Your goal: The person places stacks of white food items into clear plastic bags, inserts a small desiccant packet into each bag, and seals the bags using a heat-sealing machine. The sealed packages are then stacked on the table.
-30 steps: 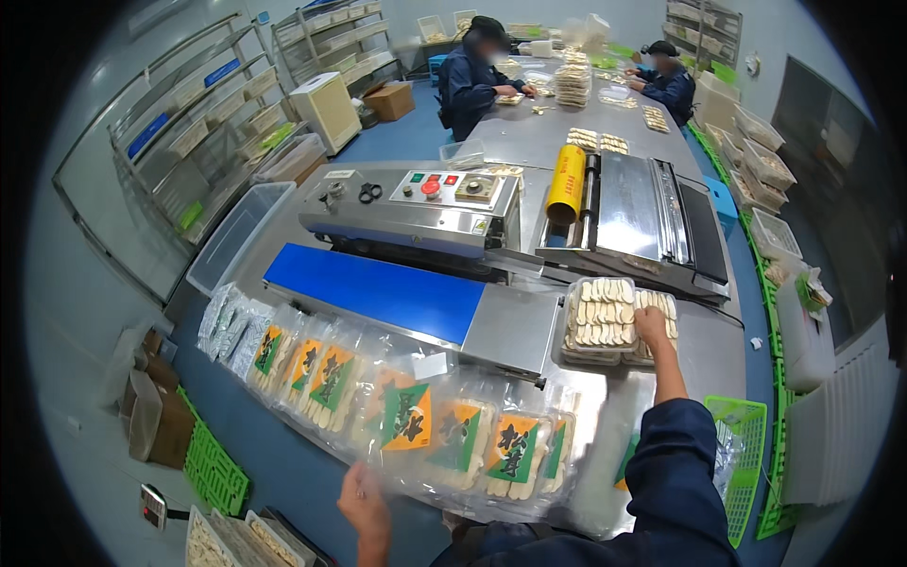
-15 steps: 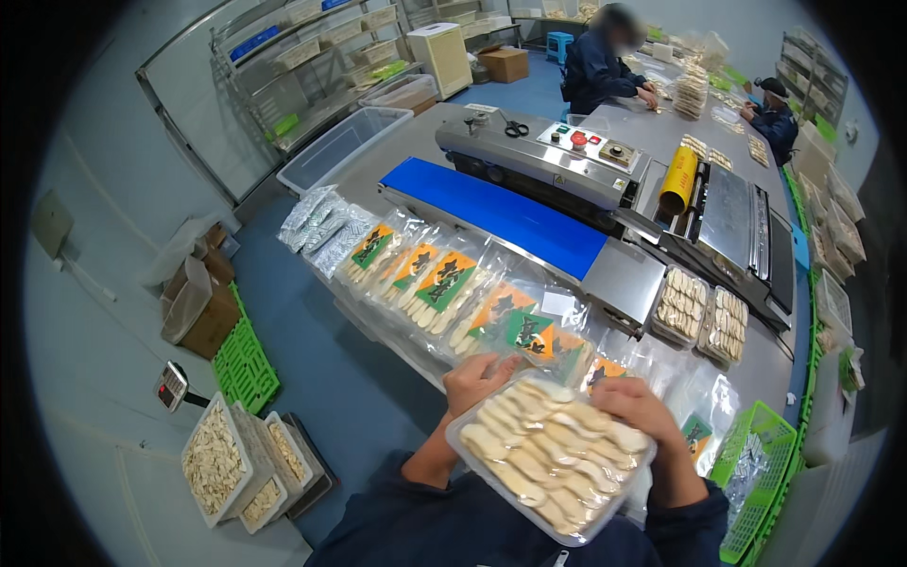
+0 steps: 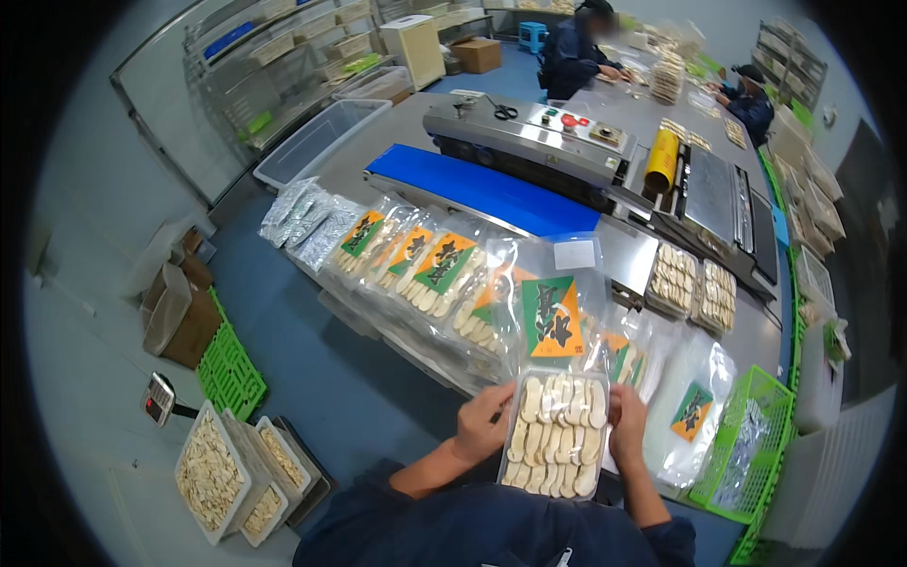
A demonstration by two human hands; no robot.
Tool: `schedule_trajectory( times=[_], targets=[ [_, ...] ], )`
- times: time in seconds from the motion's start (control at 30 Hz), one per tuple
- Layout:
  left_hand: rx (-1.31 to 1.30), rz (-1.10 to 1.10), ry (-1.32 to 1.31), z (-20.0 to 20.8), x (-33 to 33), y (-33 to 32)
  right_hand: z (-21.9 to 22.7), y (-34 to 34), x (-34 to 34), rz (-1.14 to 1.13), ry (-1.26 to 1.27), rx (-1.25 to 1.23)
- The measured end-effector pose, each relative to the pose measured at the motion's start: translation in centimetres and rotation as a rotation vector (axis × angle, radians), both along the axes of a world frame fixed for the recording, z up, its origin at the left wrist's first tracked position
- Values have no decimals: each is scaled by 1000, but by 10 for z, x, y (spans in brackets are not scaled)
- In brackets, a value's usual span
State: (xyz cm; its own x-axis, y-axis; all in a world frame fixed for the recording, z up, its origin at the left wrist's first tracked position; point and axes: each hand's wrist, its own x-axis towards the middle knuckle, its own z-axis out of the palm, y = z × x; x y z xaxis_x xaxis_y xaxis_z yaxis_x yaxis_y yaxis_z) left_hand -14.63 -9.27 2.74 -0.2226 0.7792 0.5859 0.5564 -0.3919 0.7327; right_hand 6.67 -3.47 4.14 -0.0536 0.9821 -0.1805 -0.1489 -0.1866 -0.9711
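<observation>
In front of my body is a clear plastic tray [image 3: 556, 435] of pale sliced mushrooms laid in rows. It appears to sit inside a clear bag [image 3: 513, 283] with a green and orange label, which stretches up beyond the tray. My left hand [image 3: 480, 423] is closed on the left side of the tray, and my right hand [image 3: 627, 423] grips its right side. Fingers behind the tray are hidden. Beyond the bag, several filled bags [image 3: 442, 274] of mushrooms with similar labels lie along the table's near edge.
Past the bags stands a sealing machine [image 3: 529, 132] with a blue conveyor belt [image 3: 482, 189]. Two mushroom trays [image 3: 675, 281] lie right of it. A flat labelled bag [image 3: 697, 406] and a green basket [image 3: 751, 444] are at my right. Mushroom bins [image 3: 215, 472] stand lower left. Two people work farther back.
The tray has turned from slanted to upright before me, and the labelled bag around it now stretches upward. Both hands have shifted to its sides. The whole view has moved slightly.
</observation>
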Motion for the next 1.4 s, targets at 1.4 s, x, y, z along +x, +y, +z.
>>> schedule_trajectory(
  times=[1.4],
  targets=[
    [-324, 58, -309, -22, -25, 39, 3, 4, 70, 314, -335, 68]
  ],
)
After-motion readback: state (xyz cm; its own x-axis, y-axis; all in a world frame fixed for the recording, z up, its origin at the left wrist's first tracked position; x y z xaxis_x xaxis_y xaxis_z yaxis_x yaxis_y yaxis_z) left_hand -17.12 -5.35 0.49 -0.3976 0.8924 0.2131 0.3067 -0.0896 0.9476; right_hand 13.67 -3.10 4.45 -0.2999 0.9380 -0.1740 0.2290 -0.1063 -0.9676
